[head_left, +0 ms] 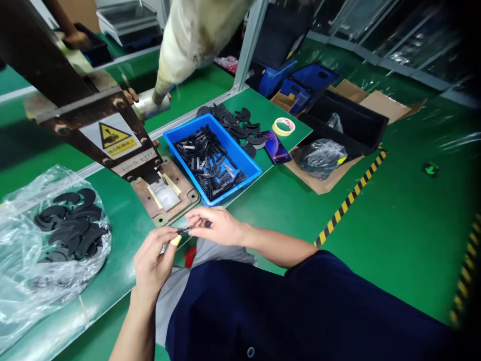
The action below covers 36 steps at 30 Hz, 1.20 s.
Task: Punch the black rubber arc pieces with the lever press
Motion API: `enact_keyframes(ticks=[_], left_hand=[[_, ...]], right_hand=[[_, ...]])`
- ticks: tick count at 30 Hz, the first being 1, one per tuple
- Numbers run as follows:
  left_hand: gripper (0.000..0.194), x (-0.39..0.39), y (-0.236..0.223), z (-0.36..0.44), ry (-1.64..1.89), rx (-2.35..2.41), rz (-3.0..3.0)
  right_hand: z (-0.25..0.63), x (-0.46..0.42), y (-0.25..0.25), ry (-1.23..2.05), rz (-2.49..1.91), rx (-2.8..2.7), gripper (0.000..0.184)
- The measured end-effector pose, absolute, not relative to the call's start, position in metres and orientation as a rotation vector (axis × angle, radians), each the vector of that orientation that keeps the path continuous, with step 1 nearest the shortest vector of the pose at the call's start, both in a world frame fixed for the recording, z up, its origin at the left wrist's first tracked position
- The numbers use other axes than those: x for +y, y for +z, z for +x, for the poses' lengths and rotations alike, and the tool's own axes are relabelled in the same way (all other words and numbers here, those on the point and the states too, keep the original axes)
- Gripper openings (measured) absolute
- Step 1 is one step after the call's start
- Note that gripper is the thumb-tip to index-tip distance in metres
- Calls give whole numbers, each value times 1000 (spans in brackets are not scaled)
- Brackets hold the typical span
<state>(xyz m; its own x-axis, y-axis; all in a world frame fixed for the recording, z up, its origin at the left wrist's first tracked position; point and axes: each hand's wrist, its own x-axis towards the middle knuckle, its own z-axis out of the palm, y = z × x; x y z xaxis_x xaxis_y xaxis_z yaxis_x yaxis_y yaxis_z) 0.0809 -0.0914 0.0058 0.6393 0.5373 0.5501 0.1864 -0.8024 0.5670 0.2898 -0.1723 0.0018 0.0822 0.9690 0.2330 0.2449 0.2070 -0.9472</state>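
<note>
In front of the press, at the bench's front edge, my two hands meet over a small black strip-like part [184, 230]. My left hand [154, 258] pinches one end of it; something pale yellow [176, 240] shows at the thumb tip. My right hand [220, 225] has its fingers closed on the other end, and a bit of black shows between those fingers too. Just beyond is the press base plate [184, 206], with a metal block [165, 195] on it. To its right, a blue tray [255, 173] holds many similar black parts.
The press head [93, 125] with a warning label overhangs the base. Left lies a clear plastic bag [22, 281] with curved black pieces [75, 230]. More curved pieces [240, 125], a phone [276, 147] and a tape roll [283, 127] lie behind and right of the tray.
</note>
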Motion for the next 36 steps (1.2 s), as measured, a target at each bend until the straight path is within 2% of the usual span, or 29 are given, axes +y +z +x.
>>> enact_keyframes(ticks=[5,12,20,22,27,32,33,36], left_hand=[[7,-51,11,84,1036,716,2531],[20,12,-9,96,909,954,2642],[30,30,-17,103,791,958,2727],[31,31,-16,103,773,905,2737],[35,30,-16,104,771,838,2731],[34,27,-21,104,798,879,2697],[34,26,-22,104,801,888,2690],[35,25,-26,103,819,901,2675]], right_hand=[[317,-171,25,731,-1302,-1349,28],[337,-168,51,628,-1340,-1416,20],[356,-153,73,428,-1334,-1296,22],[362,-143,91,269,-1235,-1266,31],[354,-119,169,-139,-1015,-1363,72],[334,-120,229,46,-967,-1415,101],[333,-123,229,101,-943,-1428,98],[329,-133,197,176,-933,-1504,69]])
